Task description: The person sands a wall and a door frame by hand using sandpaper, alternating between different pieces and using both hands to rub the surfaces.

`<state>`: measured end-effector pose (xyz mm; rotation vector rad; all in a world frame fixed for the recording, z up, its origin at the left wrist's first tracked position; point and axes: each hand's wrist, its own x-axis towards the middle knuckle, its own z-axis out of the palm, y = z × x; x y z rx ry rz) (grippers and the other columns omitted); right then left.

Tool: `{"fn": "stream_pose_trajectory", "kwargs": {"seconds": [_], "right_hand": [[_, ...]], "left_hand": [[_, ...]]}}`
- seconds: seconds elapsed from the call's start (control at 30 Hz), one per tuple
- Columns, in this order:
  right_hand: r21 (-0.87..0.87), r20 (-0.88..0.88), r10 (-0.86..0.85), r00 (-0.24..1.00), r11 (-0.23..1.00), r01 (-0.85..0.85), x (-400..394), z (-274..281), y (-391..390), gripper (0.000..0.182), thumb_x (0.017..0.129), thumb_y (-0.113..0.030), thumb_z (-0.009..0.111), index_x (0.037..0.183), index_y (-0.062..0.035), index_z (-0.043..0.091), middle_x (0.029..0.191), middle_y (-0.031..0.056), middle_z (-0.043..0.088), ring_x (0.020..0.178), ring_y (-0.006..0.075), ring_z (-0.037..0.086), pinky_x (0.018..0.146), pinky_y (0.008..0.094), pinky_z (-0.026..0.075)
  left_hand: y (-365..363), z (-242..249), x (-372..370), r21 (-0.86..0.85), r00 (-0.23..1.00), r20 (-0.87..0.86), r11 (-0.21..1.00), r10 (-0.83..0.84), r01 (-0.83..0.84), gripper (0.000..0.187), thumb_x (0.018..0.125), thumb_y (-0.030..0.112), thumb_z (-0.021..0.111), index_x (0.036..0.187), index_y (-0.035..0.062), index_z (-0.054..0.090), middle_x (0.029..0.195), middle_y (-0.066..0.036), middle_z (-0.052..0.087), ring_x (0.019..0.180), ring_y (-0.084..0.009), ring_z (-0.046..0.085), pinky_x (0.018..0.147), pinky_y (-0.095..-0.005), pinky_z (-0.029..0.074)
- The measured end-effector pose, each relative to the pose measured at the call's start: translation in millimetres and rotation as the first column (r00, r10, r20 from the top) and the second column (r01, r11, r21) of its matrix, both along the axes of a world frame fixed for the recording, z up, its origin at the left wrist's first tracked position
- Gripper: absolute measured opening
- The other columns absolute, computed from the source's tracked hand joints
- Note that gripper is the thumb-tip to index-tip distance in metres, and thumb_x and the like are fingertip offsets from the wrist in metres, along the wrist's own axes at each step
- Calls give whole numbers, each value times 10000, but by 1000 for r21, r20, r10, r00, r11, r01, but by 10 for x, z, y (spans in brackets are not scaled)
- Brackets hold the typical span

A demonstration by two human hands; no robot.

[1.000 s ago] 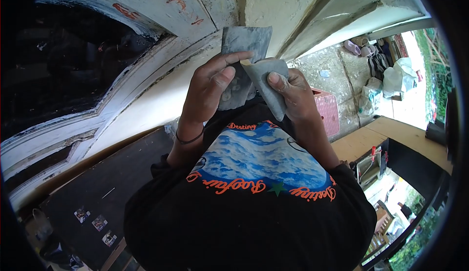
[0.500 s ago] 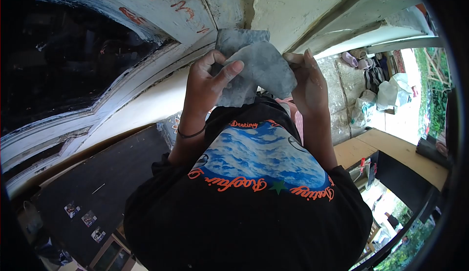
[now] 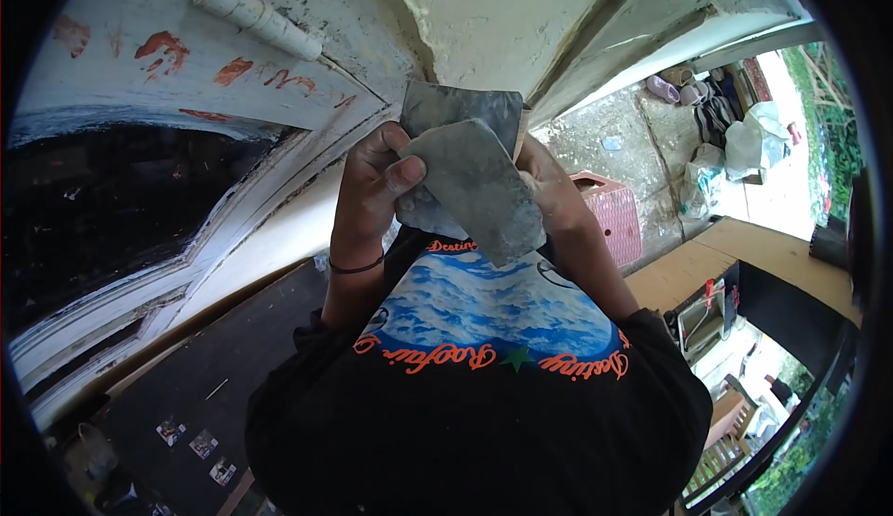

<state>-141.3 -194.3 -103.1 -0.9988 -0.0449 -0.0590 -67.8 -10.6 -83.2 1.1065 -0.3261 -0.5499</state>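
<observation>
In front of my chest I hold dusty grey sheets that look like worn sandpaper. The front piece of sandpaper (image 3: 479,186) lies aslant over a darker piece (image 3: 470,102), whose top edge and lower left part show behind it. My left hand (image 3: 372,176) is closed on the left side, its thumb pressed on the front piece and its fingers partly behind. At the right edge, my right hand (image 3: 551,186) grips the sheets, with most of its fingertips hidden. A narrow tan edge shows beside the right fingers. Pale dust coats both hands.
A white-framed dark window (image 3: 139,200) and a pipe (image 3: 260,18) are at the left. Below is a dark tabletop (image 3: 167,367) with small cards. At the right are a pink plastic stool (image 3: 609,218), shoes (image 3: 665,88), plastic bags (image 3: 753,144) and a wooden top (image 3: 688,269).
Both hands and the sheets have come down a little toward my chest. The front piece has turned, and my right hand has closed in on its edge. The view has shifted, uncovering the pink stool.
</observation>
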Motion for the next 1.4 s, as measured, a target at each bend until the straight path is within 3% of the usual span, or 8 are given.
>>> {"fn": "stream_pose_trajectory", "kwargs": {"seconds": [0.1, 0.17, 0.27, 0.47, 0.8, 0.83, 1.03, 1.4], "right_hand": [[-59, -63, 259, 964, 963, -263, -7, -138, -27, 655, 842, -307, 630, 1319, 9, 311, 1151, 132, 525, 1074, 201, 526, 897, 321, 426], [431, -279, 99, 955, 902, 32, 61, -96, 19, 542, 871, -246, 593, 1281, 13, 351, 1161, 139, 524, 1065, 211, 540, 890, 341, 452], [405, -239, -7, 971, 908, 106, 61, 38, -53, 492, 890, -241, 564, 1257, 20, 366, 1156, 141, 524, 1060, 223, 545, 893, 360, 460], [384, -268, -17, 963, 915, 123, 24, 83, -94, 536, 876, -281, 578, 1248, 36, 358, 1144, 156, 525, 1050, 234, 549, 886, 360, 459], [237, -148, -92, 985, 963, 126, -63, 205, 15, 604, 819, -361, 650, 1221, 25, 418, 1119, 127, 537, 1019, 178, 543, 864, 314, 441], [237, -146, -92, 985, 963, 125, -61, 201, 37, 604, 819, -361, 650, 1221, 25, 418, 1119, 127, 537, 1019, 178, 543, 864, 314, 441], [22, -27, -237, 971, 971, 238, -112, 25, 27, 572, 793, -417, 667, 1116, 36, 534, 1063, 94, 564, 955, 140, 539, 803, 276, 432], [39, -208, -81, 975, 995, 91, -76, -64, -80, 529, 828, -406, 618, 1038, 76, 557, 935, 159, 622, 804, 201, 625, 732, 315, 509]], "left_hand": [[51, 5, 79, 46, 995, -6, 994, -96, 96, 313, 766, 309, 726, 787, 81, 513, 850, -28, 600, 789, -83, 533, 718, -218, 407], [-52, 186, 65, 72, 995, 102, 997, 15, -23, 327, 775, 321, 709, 839, 51, 535, 937, -74, 600, 865, -115, 543, 771, -243, 414], [75, 246, 85, -29, 933, 315, 984, 176, -176, 523, 790, 369, 661, 1038, -74, 539, 1118, -217, 561, 1039, -261, 551, 900, -363, 428], [208, 453, 5, -83, 861, 448, 970, 240, -227, 343, 765, 291, 691, 714, 41, 461, 1147, -296, 537, 928, -237, 598, 808, -334, 472], [-95, 322, -6, 298, 879, 375, 936, -294, 186, 229, 766, 128, 563, 621, 45, 407, 1341, -314, 354, 1241, -293, 408, 936, -299, 362], [-159, 285, -58, 207, 910, 374, 973, -177, 105, 222, 757, 139, 569, 618, 41, 425, 1151, -255, 569, 1043, -223, 563, 811, -276, 426], [-126, 256, -23, 395, 894, 248, 882, -372, 258, 226, 732, 175, 600, 620, 44, 455, 593, -15, 501, 563, -66, 413, 501, -242, 332], [-201, 232, 15, 396, 851, 228, 844, -473, 363, 209, 766, 137, 602, 651, 44, 454, 884, -125, 634, 599, -67, 450, 541, -242, 375]]}}
